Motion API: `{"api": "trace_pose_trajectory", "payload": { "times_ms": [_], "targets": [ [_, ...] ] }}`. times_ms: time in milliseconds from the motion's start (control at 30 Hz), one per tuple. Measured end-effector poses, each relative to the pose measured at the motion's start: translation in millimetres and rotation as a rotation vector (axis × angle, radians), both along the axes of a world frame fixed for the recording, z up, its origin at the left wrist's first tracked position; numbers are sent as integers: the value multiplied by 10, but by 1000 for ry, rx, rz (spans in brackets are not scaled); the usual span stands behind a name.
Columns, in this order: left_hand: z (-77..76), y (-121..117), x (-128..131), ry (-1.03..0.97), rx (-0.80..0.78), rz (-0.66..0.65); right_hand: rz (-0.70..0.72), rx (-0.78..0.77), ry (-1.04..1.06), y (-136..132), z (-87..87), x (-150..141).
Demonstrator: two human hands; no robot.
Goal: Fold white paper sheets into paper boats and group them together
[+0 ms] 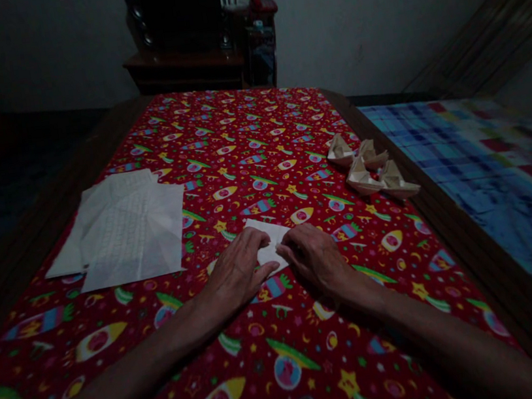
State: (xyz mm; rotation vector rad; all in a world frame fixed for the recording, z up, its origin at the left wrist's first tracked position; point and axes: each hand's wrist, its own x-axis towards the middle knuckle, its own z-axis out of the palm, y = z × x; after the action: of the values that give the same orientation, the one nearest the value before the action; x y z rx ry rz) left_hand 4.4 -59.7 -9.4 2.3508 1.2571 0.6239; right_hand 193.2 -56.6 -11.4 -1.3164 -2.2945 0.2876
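"What worries you about the bench [494, 273]?"

"Its printed red cloth [240, 157]. If that gives or slips under pressure, a crease could come out weak."

"And the stack of sheets [127, 232] on the left?"

"Uneven, probably loose. A careless sweep might scatter it."

"The folded paper shapes [362, 179]?"

"Bunched near the bench's right edge, so a stray nudge could tip one off."

"How does each grip stand?"

"The left grip [238, 266] looks half-spread on the small white paper [275, 231]; whether it pinches, I can't tell. The right grip [318, 258] seems to pinch the paper's right side."

"So where's the risk there?"

"The paper lies on the cloth, between both. In this dim light its edges could misalign; uneven pulling could tear it."
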Motion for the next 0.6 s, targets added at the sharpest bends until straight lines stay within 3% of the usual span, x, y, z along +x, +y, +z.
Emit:
{"api": "trace_pose_trajectory", "payload": {
  "times_ms": [400,600],
  "targets": [
    [-34,84,-110,-36,-96,-120,-14,37,-55,-20,6,-17],
    [51,104,-96,-18,-174,-123,-17,50,-49,-4,-3,-24]
  ]
}}
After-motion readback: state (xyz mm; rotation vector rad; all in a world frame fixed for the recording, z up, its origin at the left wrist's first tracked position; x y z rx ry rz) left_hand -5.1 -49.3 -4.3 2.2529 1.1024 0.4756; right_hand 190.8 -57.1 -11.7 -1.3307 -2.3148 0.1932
